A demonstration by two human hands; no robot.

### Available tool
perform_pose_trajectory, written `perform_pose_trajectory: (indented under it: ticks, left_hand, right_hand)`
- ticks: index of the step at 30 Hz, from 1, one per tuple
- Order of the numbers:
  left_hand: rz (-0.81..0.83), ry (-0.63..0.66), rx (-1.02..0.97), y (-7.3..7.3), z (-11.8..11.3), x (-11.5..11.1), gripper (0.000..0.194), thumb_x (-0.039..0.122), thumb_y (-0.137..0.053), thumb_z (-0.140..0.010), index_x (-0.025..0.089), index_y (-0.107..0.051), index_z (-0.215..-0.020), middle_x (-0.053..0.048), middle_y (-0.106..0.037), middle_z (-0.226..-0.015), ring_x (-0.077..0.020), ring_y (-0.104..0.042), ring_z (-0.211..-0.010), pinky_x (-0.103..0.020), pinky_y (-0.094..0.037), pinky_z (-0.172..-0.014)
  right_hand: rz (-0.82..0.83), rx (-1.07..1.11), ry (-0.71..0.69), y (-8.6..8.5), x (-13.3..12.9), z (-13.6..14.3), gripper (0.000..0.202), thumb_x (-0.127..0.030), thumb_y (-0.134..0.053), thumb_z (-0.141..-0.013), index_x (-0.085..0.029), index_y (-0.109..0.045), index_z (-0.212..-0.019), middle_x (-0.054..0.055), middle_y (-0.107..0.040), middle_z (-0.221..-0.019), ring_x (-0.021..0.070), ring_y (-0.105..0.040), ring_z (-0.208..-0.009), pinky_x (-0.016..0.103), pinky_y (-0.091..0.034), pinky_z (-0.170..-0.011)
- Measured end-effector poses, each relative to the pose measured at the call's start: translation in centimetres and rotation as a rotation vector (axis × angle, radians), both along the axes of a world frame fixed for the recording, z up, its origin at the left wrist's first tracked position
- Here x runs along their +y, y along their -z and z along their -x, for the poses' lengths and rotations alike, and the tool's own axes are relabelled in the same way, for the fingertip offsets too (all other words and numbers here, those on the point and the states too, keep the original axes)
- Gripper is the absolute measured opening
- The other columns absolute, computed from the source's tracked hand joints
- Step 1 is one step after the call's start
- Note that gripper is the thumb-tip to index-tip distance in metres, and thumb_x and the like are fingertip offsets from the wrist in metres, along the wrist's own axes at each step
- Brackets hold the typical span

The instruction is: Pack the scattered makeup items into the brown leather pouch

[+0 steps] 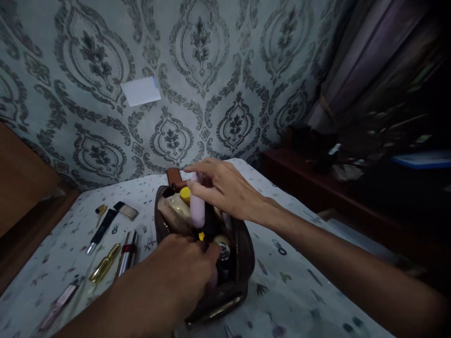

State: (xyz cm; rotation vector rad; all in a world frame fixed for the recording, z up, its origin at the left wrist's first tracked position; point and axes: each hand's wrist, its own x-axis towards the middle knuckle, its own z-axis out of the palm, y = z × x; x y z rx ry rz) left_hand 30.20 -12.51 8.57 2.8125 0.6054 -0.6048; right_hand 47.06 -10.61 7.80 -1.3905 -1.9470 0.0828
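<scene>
A dark brown zip bag (pixel 248 256) stands open on the patterned cloth, packed with cosmetics. My right hand (pixel 225 188) reaches over its far side, thumb and fingers around a pale pink bottle (pixel 198 211) that is upright at the bag's mouth. Low over the near left side is my left hand (pixel 186 263), its fingers curled down into the bag; their tips are hidden, and what they grip cannot be made out. Beside the pink bottle are a yellow cap (pixel 185 194) and a beige tube (pixel 172 217). A round-topped container (pixel 222 248) sits right of my left hand.
Left of the bag lie a dark tube (pixel 102 231), a compact (pixel 127 211), a gold tube (pixel 104 264), a silver-and-red cylinder (pixel 127 253) and a slim pink tube (pixel 59 304). Behind the bag is a brown case (pixel 174 176). A patterned wall closes off the back.
</scene>
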Motion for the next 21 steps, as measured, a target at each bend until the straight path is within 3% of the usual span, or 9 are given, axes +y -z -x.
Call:
perform_pose_trajectory:
  ticks: [4, 8, 11, 16, 21]
  left_hand:
    - [-0.035, 0.001, 0.054, 0.6, -0.4, -0.1, 0.021, 0.012, -0.053, -0.093, 0.018, -0.062, -0.111, -0.008, -0.073, -0.108, -0.0284, -0.070, -0.100, -0.042, -0.054, -0.085]
    - [-0.119, 0.060, -0.077, 3.2, 0.6, 0.0, 0.025, 0.013, -0.058, -0.089, 0.017, -0.062, -0.113, -0.009, -0.072, -0.106, -0.0301, -0.068, -0.099, -0.046, -0.053, -0.088]
    - [-0.161, 0.101, -0.174, 4.5, 1.5, 0.2, 0.025, 0.011, -0.058, -0.086, 0.020, -0.061, -0.110, -0.006, -0.071, -0.100, -0.0260, -0.067, -0.087, -0.042, -0.052, -0.083]
    - [-0.125, 0.132, -0.214, 3.8, 2.0, 0.7, 0.017, 0.010, -0.056, -0.090, 0.023, -0.063, -0.098, -0.002, -0.069, -0.094, -0.0219, -0.064, -0.082, -0.035, -0.046, -0.072]
    - [-0.026, 0.174, -0.101, 2.3, 0.8, 1.2, 0.015, 0.010, -0.060, -0.087, 0.023, -0.067, -0.088, -0.001, -0.072, -0.094, -0.0225, -0.066, -0.084, -0.035, -0.044, -0.068]
  right_hand:
    - [-0.036, 0.027, 0.047, -0.1, 0.1, -0.6, 0.027, -0.026, -0.054, -0.089, -0.016, -0.074, -0.103, 0.003, -0.061, -0.080, 0.0172, -0.055, -0.078, 0.029, -0.038, -0.073]
    - [-0.062, 0.039, 0.067, 0.2, 0.4, -0.9, 0.026, -0.025, -0.056, -0.089, -0.016, -0.075, -0.104, 0.003, -0.061, -0.080, 0.0178, -0.056, -0.080, 0.029, -0.039, -0.075]
    - [-0.058, 0.053, 0.079, 0.5, 0.5, -0.9, 0.034, -0.028, -0.056, -0.089, -0.012, -0.073, -0.114, 0.006, -0.063, -0.085, 0.0184, -0.057, -0.080, 0.030, -0.041, -0.076]
    - [-0.111, 0.040, 0.067, 0.5, 0.4, -0.8, 0.030, -0.031, -0.055, -0.089, -0.015, -0.074, -0.104, 0.005, -0.065, -0.084, 0.0191, -0.057, -0.082, 0.031, -0.041, -0.078]
    - [-0.118, 0.052, 0.035, 0.3, 0.0, -0.6, 0.030, -0.032, -0.053, -0.090, -0.014, -0.073, -0.103, 0.004, -0.065, -0.085, 0.0181, -0.056, -0.082, 0.031, -0.040, -0.078]
